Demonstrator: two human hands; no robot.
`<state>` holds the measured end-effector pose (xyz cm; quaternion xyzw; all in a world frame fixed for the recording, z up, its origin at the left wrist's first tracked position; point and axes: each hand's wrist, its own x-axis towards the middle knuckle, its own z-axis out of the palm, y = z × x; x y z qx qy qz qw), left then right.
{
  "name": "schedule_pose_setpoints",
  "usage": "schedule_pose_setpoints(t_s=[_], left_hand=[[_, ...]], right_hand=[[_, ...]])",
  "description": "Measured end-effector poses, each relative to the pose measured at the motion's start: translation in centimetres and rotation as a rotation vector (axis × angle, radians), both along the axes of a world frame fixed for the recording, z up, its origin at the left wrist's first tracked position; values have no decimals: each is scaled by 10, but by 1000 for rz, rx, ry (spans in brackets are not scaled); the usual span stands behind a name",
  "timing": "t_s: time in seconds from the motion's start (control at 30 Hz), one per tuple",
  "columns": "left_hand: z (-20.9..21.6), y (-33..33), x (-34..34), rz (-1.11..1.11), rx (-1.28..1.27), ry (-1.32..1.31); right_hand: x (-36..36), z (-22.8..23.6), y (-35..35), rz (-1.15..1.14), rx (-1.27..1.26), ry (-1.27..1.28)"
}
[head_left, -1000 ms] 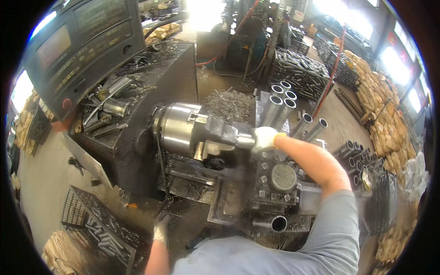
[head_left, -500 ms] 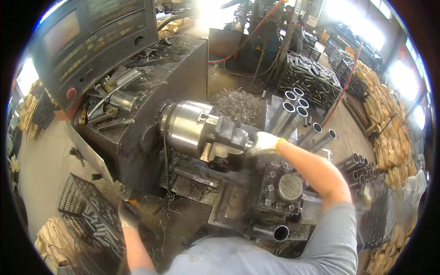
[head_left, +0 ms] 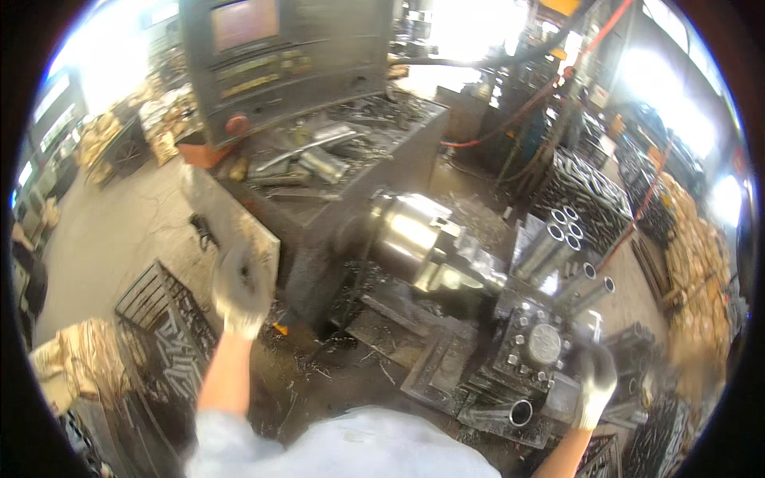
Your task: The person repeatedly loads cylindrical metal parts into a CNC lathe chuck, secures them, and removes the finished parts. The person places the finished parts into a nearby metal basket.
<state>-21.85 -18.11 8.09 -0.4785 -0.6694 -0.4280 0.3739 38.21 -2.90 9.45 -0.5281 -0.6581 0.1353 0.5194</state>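
My left hand [head_left: 241,291], in a white glove with dark, dirty fingers, is raised in front of the thin metal plate [head_left: 231,219] at the machine's left side. Motion smears its fingers. Beside the tool post [head_left: 535,342], to its right, hangs my right hand [head_left: 596,381], also gloved and blurred, close to a group of metal tubes [head_left: 633,350]. Between the hands, the lathe's shiny chuck [head_left: 406,237] has stepped jaws [head_left: 470,263]; neither hand touches it. One open-ended tube [head_left: 502,413] lies low by the tool post.
A control panel [head_left: 295,56] with a red knob [head_left: 237,124] stands far left. Loose tools and metal parts [head_left: 319,159] lie on the machine top. More tubes [head_left: 550,243] stand upright behind the tool post. A slatted crate [head_left: 159,295] sits lower left; a wire bin [head_left: 582,191] is farther back.
My right hand has left the end of the chuck jaws and come back to the right of the tool post. My left hand has risen toward the plate. The view has turned left.
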Motion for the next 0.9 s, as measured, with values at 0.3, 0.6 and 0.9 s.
schedule_pose_setpoints(t_s=[0.3,0.6,0.9], left_hand=[[152,194,-129,415,-895,21],[8,15,109,-459,-187,-5],[-211,-248,265,-224,-1382,-1076]], right_hand=[[14,-45,-121,-196,-316,87],[23,-83,-165,16,-571,161],[-10,-127,-112,325,-411,-87]])
